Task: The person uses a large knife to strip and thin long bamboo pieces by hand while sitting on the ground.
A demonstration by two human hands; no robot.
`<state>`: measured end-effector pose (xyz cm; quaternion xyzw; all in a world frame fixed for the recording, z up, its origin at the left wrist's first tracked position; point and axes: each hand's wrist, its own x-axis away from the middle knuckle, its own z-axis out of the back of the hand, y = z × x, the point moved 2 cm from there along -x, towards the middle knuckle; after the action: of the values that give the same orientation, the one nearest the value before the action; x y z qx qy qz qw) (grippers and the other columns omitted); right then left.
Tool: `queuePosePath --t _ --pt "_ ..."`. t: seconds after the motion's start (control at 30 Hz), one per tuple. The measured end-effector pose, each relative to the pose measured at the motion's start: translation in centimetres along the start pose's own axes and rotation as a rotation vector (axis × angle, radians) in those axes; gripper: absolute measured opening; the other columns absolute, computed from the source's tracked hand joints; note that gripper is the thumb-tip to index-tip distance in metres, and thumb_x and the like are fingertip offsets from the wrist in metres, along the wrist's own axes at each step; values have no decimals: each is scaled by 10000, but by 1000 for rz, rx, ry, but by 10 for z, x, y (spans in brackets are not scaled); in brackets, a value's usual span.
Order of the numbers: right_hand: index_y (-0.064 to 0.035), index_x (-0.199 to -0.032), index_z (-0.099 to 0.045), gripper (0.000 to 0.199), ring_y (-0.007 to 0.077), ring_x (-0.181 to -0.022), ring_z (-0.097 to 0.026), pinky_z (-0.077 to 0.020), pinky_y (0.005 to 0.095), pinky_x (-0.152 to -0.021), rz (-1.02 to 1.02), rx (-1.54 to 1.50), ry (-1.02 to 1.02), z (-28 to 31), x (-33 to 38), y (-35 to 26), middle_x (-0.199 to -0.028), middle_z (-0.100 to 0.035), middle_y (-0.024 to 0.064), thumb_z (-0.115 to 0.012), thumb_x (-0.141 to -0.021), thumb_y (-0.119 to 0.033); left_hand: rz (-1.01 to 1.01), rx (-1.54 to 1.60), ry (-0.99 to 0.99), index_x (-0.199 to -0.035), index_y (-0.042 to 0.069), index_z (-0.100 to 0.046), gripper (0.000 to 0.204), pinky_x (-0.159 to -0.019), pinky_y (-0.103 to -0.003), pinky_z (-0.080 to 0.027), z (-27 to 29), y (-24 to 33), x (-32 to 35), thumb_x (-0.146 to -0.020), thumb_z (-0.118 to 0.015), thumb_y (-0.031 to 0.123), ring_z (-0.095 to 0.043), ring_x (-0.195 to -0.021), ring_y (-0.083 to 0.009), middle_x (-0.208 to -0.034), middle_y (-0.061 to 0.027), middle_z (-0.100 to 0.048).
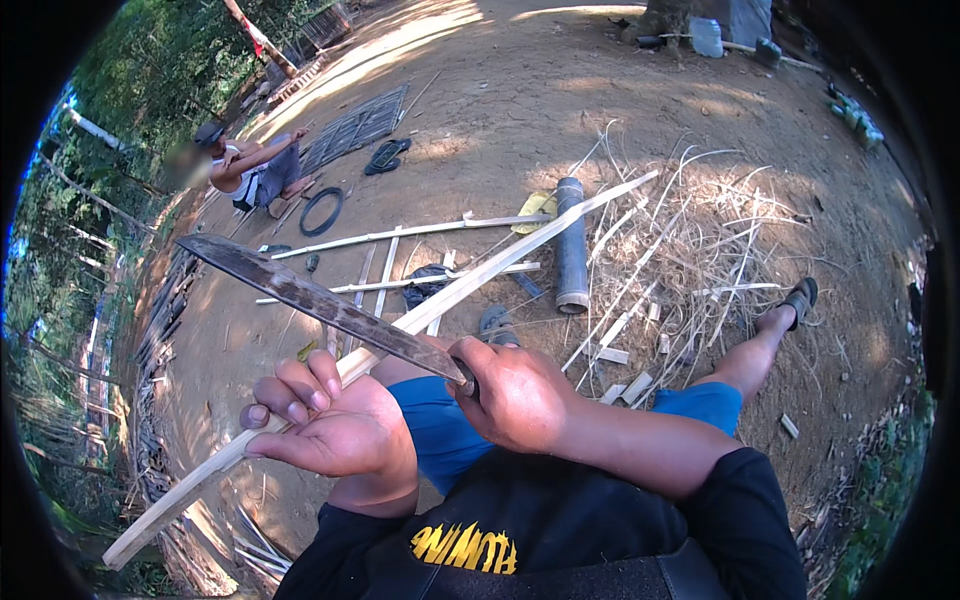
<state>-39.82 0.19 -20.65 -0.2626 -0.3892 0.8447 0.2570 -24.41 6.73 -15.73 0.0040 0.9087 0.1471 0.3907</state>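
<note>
A long pale strip of split wood or bamboo runs slantwise from the lower left to the upper right in front of me. My left hand holds it near its lower end, palm turned up and fingers curled round it. In my right hand is the handle of a machete, whose dark, stained blade points to the upper left. The blade crosses over the strip just beyond my left hand; whether its edge touches the wood I cannot tell. Most of the handle is hidden inside my right fist.
Thin shavings lie heaped on the dirt at the right, beside a dark tube. More pale strips rest on the ground ahead. A person sits at the far left near a black ring and sandals.
</note>
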Motion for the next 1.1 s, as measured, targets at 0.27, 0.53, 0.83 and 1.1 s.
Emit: queuePosePath --t 0.27,0.53,0.83,1.1 --pt "-23 -1063 -536 314 434 -779 -621 -492 503 -689 -196 53 156 5 12 72 -792 -631 221 -656 -819 -181 5 72 -11 -867 140 -462 323 -496 -220 -270 -11 1 2 -985 -464 441 -260 -547 -91 -651 48 -268" --pt "-11 -993 -601 230 420 -819 -632 -501 472 -746 -471 87 233 37 20 149 -843 -644 253 -600 -799 -135 -14 56 -48 -873 132 -479 336 -488 -209 -249 -10 -2 0 -972 -494 453 -266 -538 -72 -671 50 -287" --pt "-40 -918 -566 191 432 -773 -619 -490 505 -687 -226 106 138 32 21 109 -775 -633 223 -626 -785 -163 81 196 -183 -814 126 -465 386 -492 -238 -201 -9 2 -4 -952 -511 483 -237 -542 -78 -648 53 -260" --pt "-45 -961 -586 205 411 -781 -637 -517 483 -715 -450 225 257 40 22 174 -785 -640 227 -612 -782 -141 74 127 -104 -772 130 -422 409 -492 -251 -186 -5 -2 -6 -953 -506 487 -230 -541 -80 -636 50 -258"
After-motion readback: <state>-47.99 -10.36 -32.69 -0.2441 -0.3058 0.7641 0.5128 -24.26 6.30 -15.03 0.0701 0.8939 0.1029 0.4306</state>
